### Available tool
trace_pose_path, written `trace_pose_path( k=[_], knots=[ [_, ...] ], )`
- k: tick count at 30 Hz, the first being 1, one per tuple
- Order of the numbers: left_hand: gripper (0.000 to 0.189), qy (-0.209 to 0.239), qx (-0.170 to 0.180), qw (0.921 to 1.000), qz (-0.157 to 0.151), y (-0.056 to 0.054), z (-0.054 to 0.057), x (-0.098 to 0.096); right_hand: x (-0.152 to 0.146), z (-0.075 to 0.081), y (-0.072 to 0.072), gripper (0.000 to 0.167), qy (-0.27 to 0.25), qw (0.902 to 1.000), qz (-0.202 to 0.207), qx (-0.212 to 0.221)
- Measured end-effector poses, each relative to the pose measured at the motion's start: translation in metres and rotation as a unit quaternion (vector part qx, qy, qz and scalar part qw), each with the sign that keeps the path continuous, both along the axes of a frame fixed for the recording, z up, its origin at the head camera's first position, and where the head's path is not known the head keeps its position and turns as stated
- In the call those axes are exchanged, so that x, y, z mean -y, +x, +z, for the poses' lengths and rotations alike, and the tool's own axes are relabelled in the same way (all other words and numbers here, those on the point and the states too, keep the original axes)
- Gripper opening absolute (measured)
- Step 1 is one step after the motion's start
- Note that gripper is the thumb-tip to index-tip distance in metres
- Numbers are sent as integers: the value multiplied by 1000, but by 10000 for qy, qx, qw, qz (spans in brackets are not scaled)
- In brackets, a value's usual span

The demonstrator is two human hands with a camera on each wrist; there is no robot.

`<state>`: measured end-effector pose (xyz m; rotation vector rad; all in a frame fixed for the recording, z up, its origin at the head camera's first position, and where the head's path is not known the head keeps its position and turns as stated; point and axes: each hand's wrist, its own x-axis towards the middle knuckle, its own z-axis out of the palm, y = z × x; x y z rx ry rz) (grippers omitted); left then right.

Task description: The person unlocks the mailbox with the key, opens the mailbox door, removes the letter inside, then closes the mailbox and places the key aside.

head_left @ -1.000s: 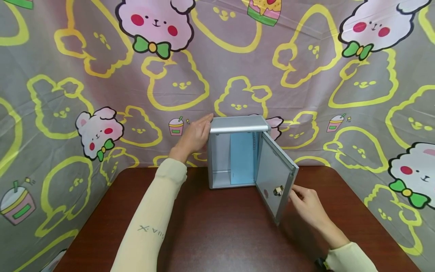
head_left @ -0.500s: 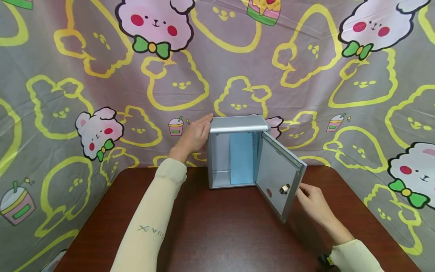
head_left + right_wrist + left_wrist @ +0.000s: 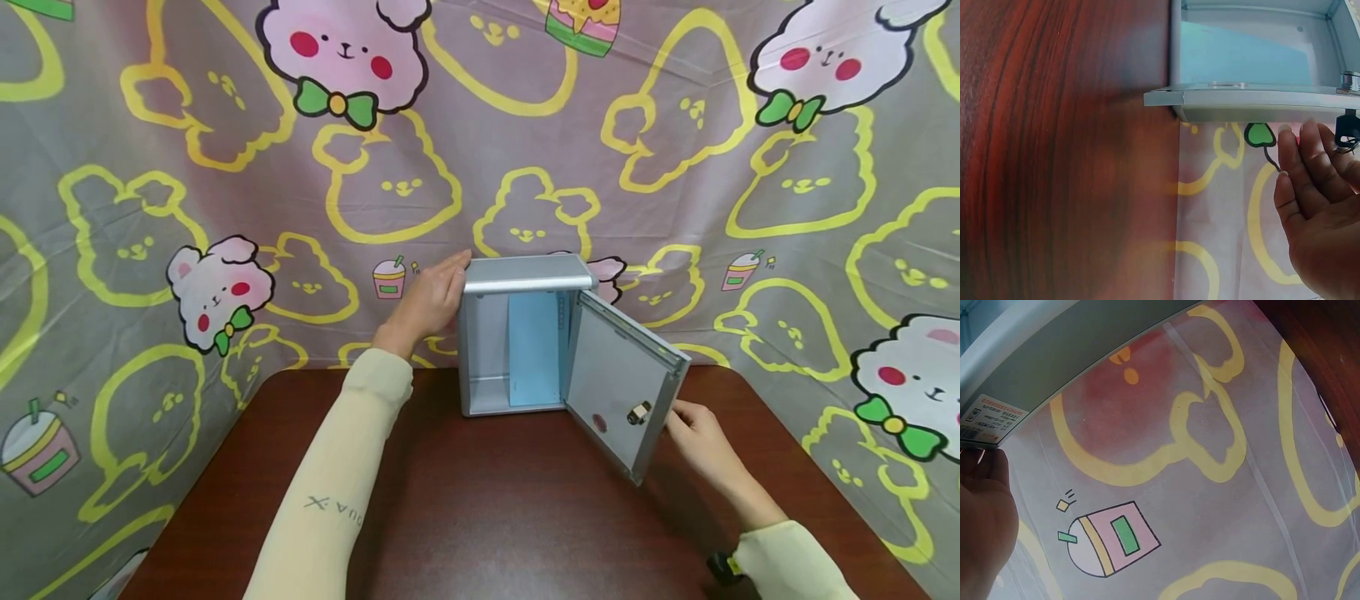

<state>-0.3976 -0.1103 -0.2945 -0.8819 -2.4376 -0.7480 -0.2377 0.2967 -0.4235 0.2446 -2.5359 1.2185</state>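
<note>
Head view shows the left hand (image 3: pixel 424 305) laying fairly straight fingers against a silver-grey metal box (image 3: pixel 528 273), upright on the reddish-brown wooden tabletop (image 3: pixel 480 508) at that hand's four o'clock. Inside stands a flat light-blue sheet (image 3: pixel 535 352). The grey metal door (image 3: pixel 615 375) hangs open toward four o'clock, slanting at its outer side from one to seven, its middle at ten o'clock from the nearer right hand (image 3: pixel 705 446); whether those fingers pinch anything, I cannot tell.

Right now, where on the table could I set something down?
Bare table lies in front of the box, between the left sleeve and the open door; another patch lies left of that sleeve. It is crowded at the door's free edge, beside the right hand.
</note>
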Motion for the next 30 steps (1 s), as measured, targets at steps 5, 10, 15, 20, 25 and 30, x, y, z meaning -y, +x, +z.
trace_pose_path(
  k=[5, 10, 15, 20, 25, 30],
  knots=[
    [53, -22, 18, 10000, 4, 1, 0, 0, -3, -2, -1, 34, -54, 10000, -1, -4],
    [53, -19, 1, 10000, 1, 2, 1, 0, -4, -1, -2, 33, -73, 10000, 3, -34],
    [53, -17, -32, 10000, -31, 1, 1, 0, -5, -1, -3, 32, -23, 10000, -24, -86],
    [52, -28, -17, 10000, -47, 2, 1, 0, -6, -1, -4, 32, -20, 10000, -17, -94],
    [51, 7, 30, 10000, -3, 3, 0, 0, -7, -2, -5, 32, 19, 9999, -37, -92],
    [52, 64, 22, 10000, 28, 3, -1, -1, -9, -4, -7, 33, 63, 10000, -21, -57]
  ],
)
